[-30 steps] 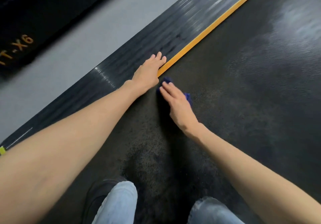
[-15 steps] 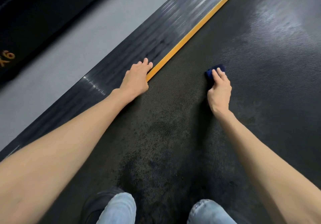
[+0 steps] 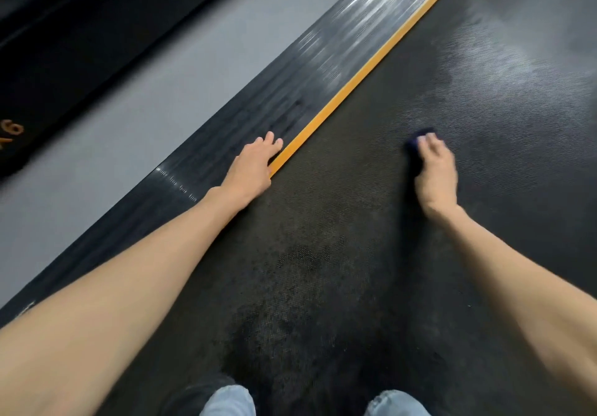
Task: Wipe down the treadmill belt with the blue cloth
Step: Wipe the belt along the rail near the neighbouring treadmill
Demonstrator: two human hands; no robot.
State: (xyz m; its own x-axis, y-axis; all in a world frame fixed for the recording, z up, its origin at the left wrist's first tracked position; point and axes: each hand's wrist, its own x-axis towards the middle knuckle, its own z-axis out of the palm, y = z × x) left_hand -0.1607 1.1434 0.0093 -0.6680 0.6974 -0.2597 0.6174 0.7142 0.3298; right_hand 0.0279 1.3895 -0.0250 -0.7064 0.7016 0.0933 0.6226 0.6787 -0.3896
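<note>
Our right hand (image 3: 436, 170) presses the small dark-blue cloth (image 3: 419, 136) with flat fingers onto the black textured treadmill belt (image 3: 355, 238), mid-width; we should press evenly, overlapping strokes toward its right edge; our left hand (image 3: 252, 167) lies flat, empty, bracing on the ribbed side rail (image 3: 290, 92).

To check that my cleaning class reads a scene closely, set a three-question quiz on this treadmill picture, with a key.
1. True or false: the right hand presses the small dark-blue cloth on the black textured treadmill belt.
2. Where is the left hand? A) on the cloth B) flat on the ribbed black side rail at the orange stripe C) in the air
3. Fill in: the cloth shows beyond the right hand's ____.
Key: 1 true; 2 B; 3 fingertips.
</note>
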